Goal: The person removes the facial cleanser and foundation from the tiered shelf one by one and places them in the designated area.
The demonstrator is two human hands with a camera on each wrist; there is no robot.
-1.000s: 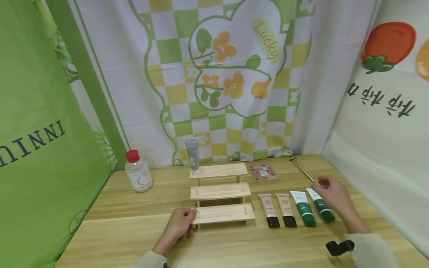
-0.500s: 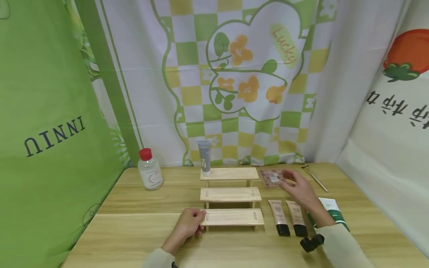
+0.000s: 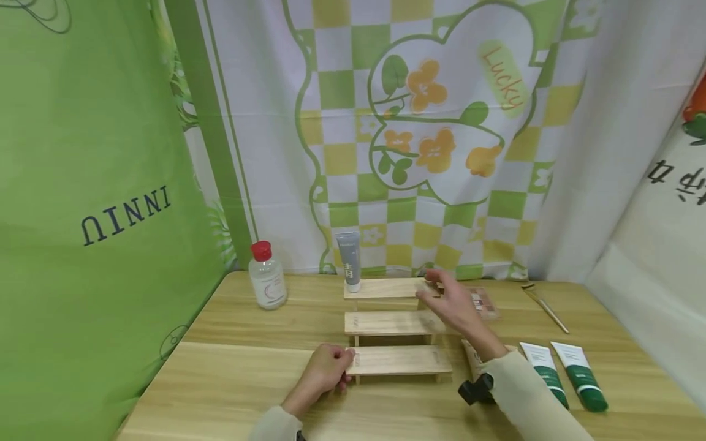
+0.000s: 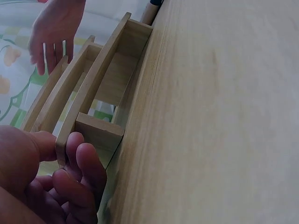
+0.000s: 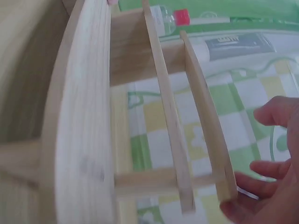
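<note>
A three-step wooden display stand (image 3: 398, 360) stands on the table. My left hand (image 3: 326, 369) pinches the left end of its lowest step, thumb on top and fingers curled beneath, as the left wrist view shows. At the right end of the top step is my right hand (image 3: 453, 304), fingers loosely spread and holding nothing. In the right wrist view its fingertips (image 5: 229, 208) are right at that step's end. Upright on the left of the top step is a grey squeeze tube (image 3: 349, 260).
A clear bottle with a red cap (image 3: 268, 282) stands at the back left. Right of the stand lie a makeup palette (image 3: 484, 302), a brush (image 3: 547, 311) and two green-and-white tubes (image 3: 580, 378). My right forearm mostly covers the beige tubes (image 3: 472, 358).
My right hand has moved left from beside the green-and-white tubes, past the palette, to the top step. My left hand keeps its grip on the lowest step. The head view has turned left.
</note>
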